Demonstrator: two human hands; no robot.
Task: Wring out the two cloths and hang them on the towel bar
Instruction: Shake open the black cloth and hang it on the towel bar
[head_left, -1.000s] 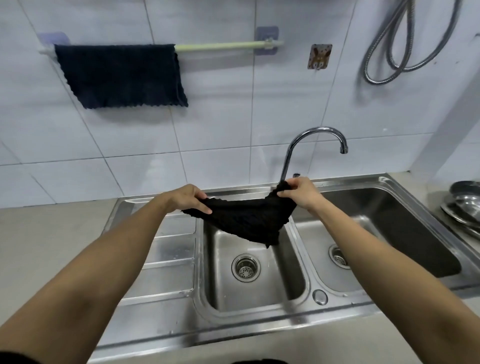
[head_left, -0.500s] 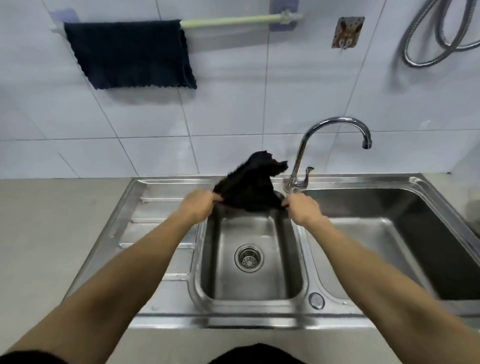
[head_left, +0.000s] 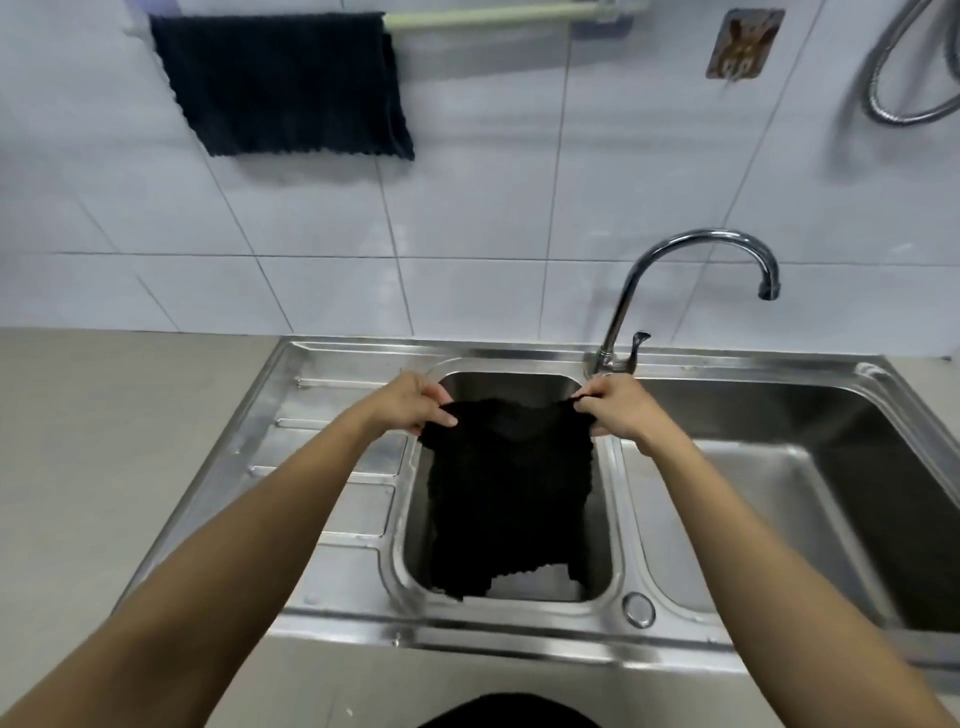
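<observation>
The left hand (head_left: 415, 402) and right hand (head_left: 613, 410) each pinch a top corner of the black cloth (head_left: 509, 493), which hangs spread open over the small sink basin (head_left: 605, 519). A loose corner pinch could let it drop back into the basin. The dark blue cloth (head_left: 283, 83) already covers the towel bar's (head_left: 493, 15) left part; the faucet (head_left: 691, 270) stands near the lifting path.
</observation>
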